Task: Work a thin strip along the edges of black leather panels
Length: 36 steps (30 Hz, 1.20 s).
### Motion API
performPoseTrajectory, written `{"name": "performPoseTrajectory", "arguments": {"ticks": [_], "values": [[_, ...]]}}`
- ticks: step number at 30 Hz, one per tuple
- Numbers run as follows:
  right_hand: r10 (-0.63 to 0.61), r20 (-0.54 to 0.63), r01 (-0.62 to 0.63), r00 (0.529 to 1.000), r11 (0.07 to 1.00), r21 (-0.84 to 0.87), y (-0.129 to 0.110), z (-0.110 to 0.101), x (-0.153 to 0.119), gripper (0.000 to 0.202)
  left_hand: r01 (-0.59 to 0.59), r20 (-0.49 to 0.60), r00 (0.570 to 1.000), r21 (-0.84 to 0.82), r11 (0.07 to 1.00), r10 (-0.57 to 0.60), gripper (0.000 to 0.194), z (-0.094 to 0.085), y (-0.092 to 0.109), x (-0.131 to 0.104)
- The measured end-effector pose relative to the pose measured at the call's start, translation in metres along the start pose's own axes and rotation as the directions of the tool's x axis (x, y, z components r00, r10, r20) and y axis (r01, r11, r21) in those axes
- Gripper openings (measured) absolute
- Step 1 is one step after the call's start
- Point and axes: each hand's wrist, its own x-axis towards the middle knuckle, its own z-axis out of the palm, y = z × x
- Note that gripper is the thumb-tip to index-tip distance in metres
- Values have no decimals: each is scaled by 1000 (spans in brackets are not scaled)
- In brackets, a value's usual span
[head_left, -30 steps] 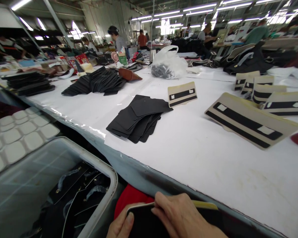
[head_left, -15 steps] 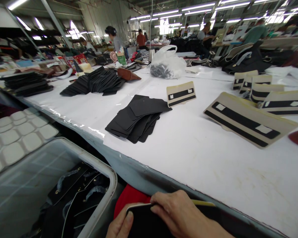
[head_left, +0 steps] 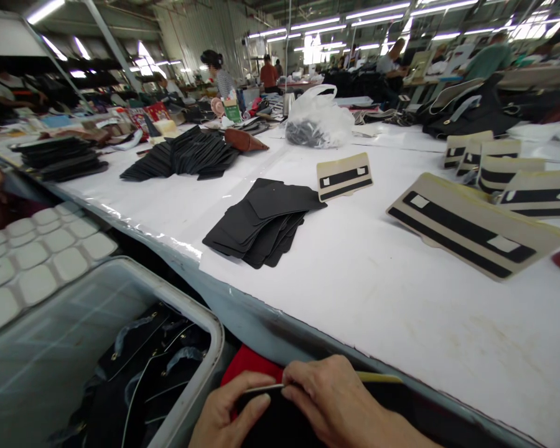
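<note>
nearest, the left hand (head_left: 228, 410) and right hand (head_left: 338, 398) both pinch the pale edge (head_left: 267, 388) of a black piece (head_left: 277, 426), in front of the tabletop (head_left: 345, 280); that edge seems only partway worked. beside them, a bin (head_left: 177, 292) already holds dark pieces (head_left: 130, 373). beyond, a strip-marked beige panel (head_left: 476, 227) and fanned black panels (head_left: 261, 221) lie untouched; farther back, more black sheets (head_left: 186, 152), too many to count.

No lettering, brand, number or sign can be read. The red packaging (head_left: 157, 112) toward the far left of the bench (head_left: 354, 267) bears pale markings too small and blurred to make out. The green box (head_left: 233, 113), to the right of it, also shows lighter patches, equally illegible at this size.
</note>
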Motion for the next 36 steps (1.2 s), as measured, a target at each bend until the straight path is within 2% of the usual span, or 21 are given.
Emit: {"name": "performPoseTrajectory", "arguments": {"ticks": [3,9,11,14,16,18,24,30,36], "values": [[-3,2,3,1000,1000,-27,0,1,0,17,-40,11,999,104,994,39,20,0,0,5],[-12,26,14,1000,999,-45,-1,0,2,18,-22,-44,999,208,978,32,33,1,-3,3],[-20,29,21,999,998,-65,0,2,4,17,-19,-18,1000,239,971,24,31,-1,2,5],[-21,37,24,999,996,-84,0,5,6,16,-48,95,995,270,962,23,15,-3,17,12],[-24,46,29,999,994,-107,-1,5,6,16,-66,159,987,298,952,19,16,-3,28,16],[-33,59,42,998,986,-161,-2,4,4,13,-72,176,984,312,947,17,16,-2,34,19],[-12,68,38,998,916,-398,1,-12,-11,12,-76,171,985,349,934,17,15,-10,25,16],[-25,66,48,998,926,-375,-3,-24,-14,15,-53,170,985,368,928,-11,20,-20,26,9],[-43,49,57,998,945,-321,1,-13,-9,19,-62,138,990,433,899,2,18,-20,32,7]]}}
